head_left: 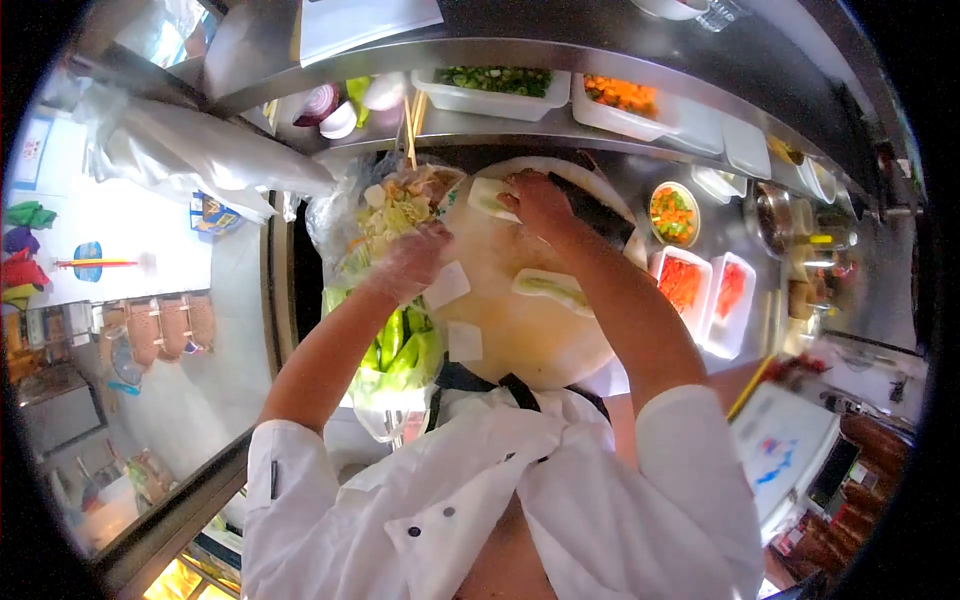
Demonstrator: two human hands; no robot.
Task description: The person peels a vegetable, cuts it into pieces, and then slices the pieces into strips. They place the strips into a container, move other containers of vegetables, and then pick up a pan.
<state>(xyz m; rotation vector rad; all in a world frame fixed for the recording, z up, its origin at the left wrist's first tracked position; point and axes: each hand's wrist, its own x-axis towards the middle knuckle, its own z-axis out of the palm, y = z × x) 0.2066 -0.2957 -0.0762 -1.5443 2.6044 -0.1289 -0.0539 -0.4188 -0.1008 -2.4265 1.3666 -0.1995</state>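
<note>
My left hand [415, 262] is smeared by motion beside a plastic bag heaped with vegetable scraps [400, 205]; its fingers do not show clearly. My right hand [542, 205] rests on the round cutting board [500, 330], fingers curled on the end of a pale green vegetable piece [488, 198]. Just right of that hand, a dark-bladed cleaver [600, 212] lies on the board, its handle hidden. A second pale green piece [553, 288] lies nearer to me. Two white squares [464, 341] sit at the board's left edge.
Green peppers [400, 345] fill a bag at the left. On the right are a bowl of diced vegetables [674, 214] and trays of red strips [681, 282]. A shelf above holds chopped greens [495, 80], diced carrot [618, 94] and a cut red onion [318, 104].
</note>
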